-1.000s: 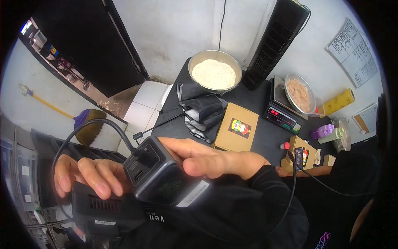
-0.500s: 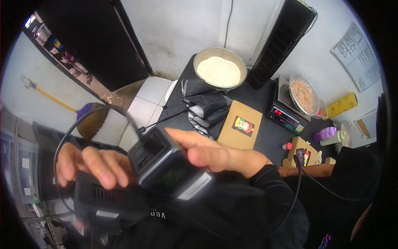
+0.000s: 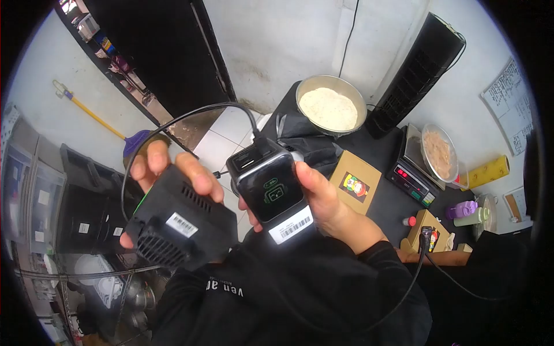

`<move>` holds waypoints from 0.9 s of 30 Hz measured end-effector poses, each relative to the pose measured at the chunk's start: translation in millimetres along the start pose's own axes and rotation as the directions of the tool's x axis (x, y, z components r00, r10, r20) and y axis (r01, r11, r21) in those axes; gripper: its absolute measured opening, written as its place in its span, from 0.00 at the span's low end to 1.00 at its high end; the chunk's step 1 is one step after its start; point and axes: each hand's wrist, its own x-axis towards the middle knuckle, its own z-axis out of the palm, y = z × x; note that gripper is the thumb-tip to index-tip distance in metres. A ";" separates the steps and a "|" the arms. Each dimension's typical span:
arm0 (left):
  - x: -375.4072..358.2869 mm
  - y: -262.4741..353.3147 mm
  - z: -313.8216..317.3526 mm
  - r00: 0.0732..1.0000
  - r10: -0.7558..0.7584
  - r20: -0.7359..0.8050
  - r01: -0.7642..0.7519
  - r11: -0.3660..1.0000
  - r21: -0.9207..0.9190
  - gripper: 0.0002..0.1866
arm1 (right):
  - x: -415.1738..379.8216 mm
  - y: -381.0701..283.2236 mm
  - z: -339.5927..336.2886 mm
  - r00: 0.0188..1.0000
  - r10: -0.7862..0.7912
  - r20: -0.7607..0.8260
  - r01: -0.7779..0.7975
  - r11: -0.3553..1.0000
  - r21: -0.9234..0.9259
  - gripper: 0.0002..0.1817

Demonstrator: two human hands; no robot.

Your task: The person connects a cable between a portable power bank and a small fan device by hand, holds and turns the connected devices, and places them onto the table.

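My left hand [image 3: 199, 173] is closed around a black vented box [image 3: 202, 228], which has slotted grilles, a white barcode label and a green edge. Beside it, my right hand [image 3: 323, 193] grips a black power bank [image 3: 271, 187] by its right side. Its glossy face is turned up, with a green icon lit and a barcode label at the lower end. A black cable [image 3: 173, 118] is plugged into the power bank's top end and loops left behind my left hand. The two devices are close together in front of my black shirt.
On the black table are a bowl of pale flour [image 3: 329, 109], a flat cardboard box [image 3: 355, 184], and a scale [image 3: 412, 179] with a bowl of raw meat [image 3: 437, 153]. Another person's forearm [image 3: 444, 258] is at right, near a small box [image 3: 424, 230]. Storage bins [image 3: 81, 202] stand left.
The vented box has come up and turned, with its label and grille now plainly visible. The power bank's lit face has turned toward me. The whole view has shifted.
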 end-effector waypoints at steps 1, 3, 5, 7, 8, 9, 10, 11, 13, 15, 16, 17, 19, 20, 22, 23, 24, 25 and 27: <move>0.4 -2.1 -2.4 1.000 -0.005 -0.019 0.004 1.000 -0.025 0.37 | -0.2 -0.5 0.4 1.000 -0.009 -0.010 0.009 1.000 0.002 0.42; -2.2 -1.5 -14.6 0.997 -0.011 0.075 0.017 0.996 -0.088 0.39 | -0.6 -1.5 1.2 0.999 -0.026 -0.030 0.026 1.000 0.005 0.41; -1.0 -6.9 -11.5 0.995 -0.026 0.100 0.035 0.995 -0.098 0.40 | -1.0 -2.6 1.4 0.998 -0.024 -0.062 0.023 1.000 -0.019 0.42; -0.8 -9.7 -9.0 0.993 -0.026 0.116 0.038 0.994 -0.104 0.40 | -0.8 -2.3 -0.1 0.997 -0.034 -0.069 0.031 0.999 -0.042 0.42; -0.9 -10.4 -7.7 0.992 -0.021 0.122 0.034 0.994 -0.108 0.40 | -0.9 -2.4 -0.3 0.997 -0.040 -0.069 0.037 0.998 -0.051 0.42; 0.1 -10.7 -7.4 0.992 -0.018 0.126 0.032 0.993 -0.111 0.40 | -1.0 -2.5 -0.4 0.997 -0.046 -0.068 0.042 0.997 -0.060 0.42; 1.0 -10.9 -7.0 0.991 -0.015 0.131 0.030 0.993 -0.114 0.41 | -0.9 -2.3 0.5 0.996 -0.048 -0.074 0.044 0.997 -0.059 0.42; 2.7 -10.7 -7.1 0.985 -0.037 0.168 0.059 0.990 -0.128 0.41 | -1.0 -2.4 1.1 0.996 -0.049 -0.076 0.045 0.997 -0.060 0.42; 3.9 -10.1 -7.5 0.977 -0.057 0.206 0.087 0.986 -0.140 0.41 | -1.5 -3.0 2.8 0.996 -0.047 -0.077 0.043 0.998 -0.055 0.42; 3.1 -9.2 -9.3 0.977 -0.045 0.207 0.078 0.985 -0.153 0.42 | -1.8 -3.2 4.0 0.996 -0.044 -0.076 0.041 0.998 -0.050 0.42; 2.6 -8.6 -10.4 0.977 -0.041 0.208 0.075 0.985 -0.158 0.42 | -1.9 -3.2 4.4 0.996 -0.044 -0.081 0.040 0.998 -0.056 0.42; 1.5 -7.3 -12.2 0.979 -0.028 0.202 0.059 0.987 -0.148 0.42 | -1.8 -2.9 4.7 0.996 -0.044 -0.084 0.039 0.997 -0.059 0.42; -1.3 -3.7 -16.5 0.980 -0.014 0.198 0.042 0.990 -0.138 0.42 | -1.4 -2.1 5.0 0.996 -0.039 -0.079 0.035 0.998 -0.056 0.42; -2.9 -1.5 -18.9 0.983 -0.005 0.181 0.024 0.994 -0.106 0.42 | -1.1 -1.7 5.3 0.996 -0.037 -0.075 0.033 0.998 -0.053 0.42; -2.2 -0.2 -16.9 0.986 0.006 0.165 0.006 0.997 -0.071 0.42 | -0.5 -1.1 6.3 0.997 -0.032 -0.066 0.029 0.999 -0.044 0.41; 0.9 -0.8 -11.4 0.982 -0.033 0.187 0.049 0.995 -0.081 0.41 | -0.3 -0.7 7.0 0.998 -0.030 -0.063 0.027 0.999 -0.041 0.41; 1.1 -0.2 -10.7 0.979 -0.051 0.199 0.069 0.994 -0.085 0.41 | 0.0 -0.4 7.6 0.998 -0.028 -0.059 0.025 0.999 -0.038 0.41; 1.4 0.4 -9.9 0.975 -0.070 0.210 0.090 0.992 -0.089 0.41 | 0.4 -0.1 8.2 0.998 -0.026 -0.063 0.024 0.999 -0.034 0.41; -2.8 3.3 -14.9 0.985 -0.031 0.172 0.036 0.999 -0.021 0.41 | 1.0 0.8 8.4 0.998 -0.023 -0.063 0.021 0.999 -0.029 0.41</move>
